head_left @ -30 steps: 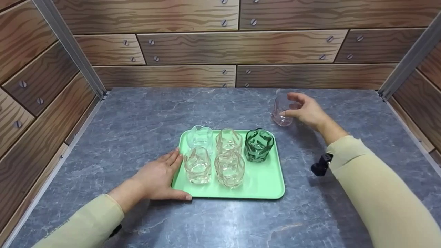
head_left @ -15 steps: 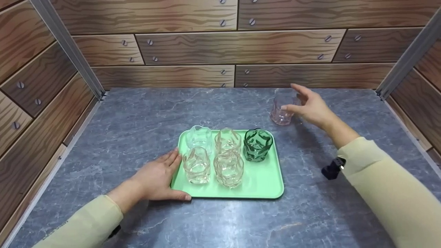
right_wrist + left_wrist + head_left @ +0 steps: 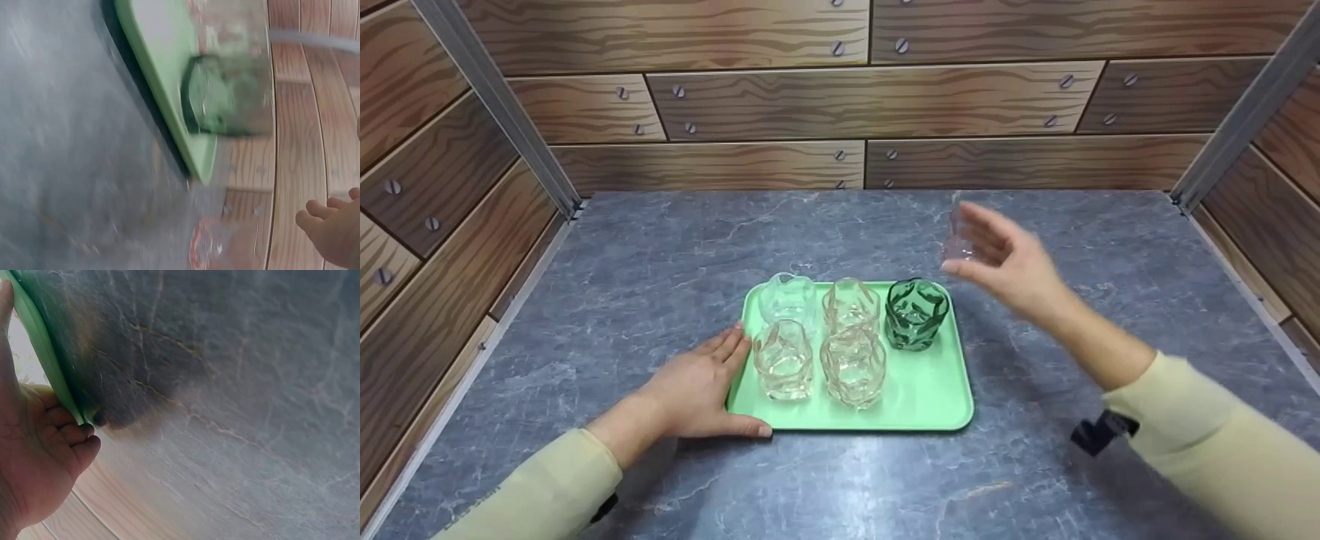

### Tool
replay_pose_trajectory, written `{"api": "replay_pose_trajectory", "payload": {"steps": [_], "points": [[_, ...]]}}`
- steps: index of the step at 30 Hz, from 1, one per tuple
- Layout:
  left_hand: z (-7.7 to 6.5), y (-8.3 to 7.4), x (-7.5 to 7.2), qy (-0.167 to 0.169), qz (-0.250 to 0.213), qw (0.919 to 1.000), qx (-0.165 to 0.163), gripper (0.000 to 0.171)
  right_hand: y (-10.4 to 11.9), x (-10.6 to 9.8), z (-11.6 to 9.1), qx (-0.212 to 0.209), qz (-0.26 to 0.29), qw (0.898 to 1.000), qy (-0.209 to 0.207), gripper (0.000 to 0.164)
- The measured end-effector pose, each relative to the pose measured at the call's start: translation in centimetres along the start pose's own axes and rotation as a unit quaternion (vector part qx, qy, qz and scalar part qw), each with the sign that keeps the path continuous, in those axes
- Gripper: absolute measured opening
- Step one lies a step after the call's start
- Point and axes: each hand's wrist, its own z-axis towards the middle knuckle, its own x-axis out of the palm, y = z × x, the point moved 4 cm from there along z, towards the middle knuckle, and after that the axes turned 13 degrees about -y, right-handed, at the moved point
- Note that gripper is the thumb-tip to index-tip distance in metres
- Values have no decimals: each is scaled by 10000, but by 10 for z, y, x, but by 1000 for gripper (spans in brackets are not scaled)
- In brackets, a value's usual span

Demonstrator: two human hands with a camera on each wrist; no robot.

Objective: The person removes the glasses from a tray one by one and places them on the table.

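My left hand (image 3: 690, 394) rests against the left side of a light green tray (image 3: 926, 397), fingers along that edge and thumb at the front edge. The left wrist view shows the hand (image 3: 42, 444) touching the tray's rim (image 3: 48, 354). Several faceted drinking glasses stand upright on the tray: a dark green glass (image 3: 916, 319) at the back right and paler ones (image 3: 851, 371) to its left. My right hand (image 3: 1020, 274) is in the air, fingers spread and holding nothing, partly hiding a pale pink glass (image 3: 956, 244) on the tabletop behind the tray.
The tabletop (image 3: 697, 232) is grey and marble-patterned. Wood-patterned panels (image 3: 780, 105) wall it at the back and sides, with metal posts (image 3: 502, 112) at the corners. A dark wrist camera (image 3: 1102, 431) hangs under the right sleeve.
My right hand has come away from the pink glass, first rising to the right, then moving nearer. The pink glass stays standing. The left hand and tray keep their places.
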Motion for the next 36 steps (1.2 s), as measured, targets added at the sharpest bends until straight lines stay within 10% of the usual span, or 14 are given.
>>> {"api": "replay_pose_trajectory", "payload": {"steps": [14, 36], "points": [[-1, 2, 1, -65, -21, 10000, 17, 135, -18, 46, -48, -219, 419, 9976, -499, 91], [0, 0, 0, -21, -35, 10000, -30, 135, -46, 71, -54, 632, 146, 9955, -697, 96]]}}
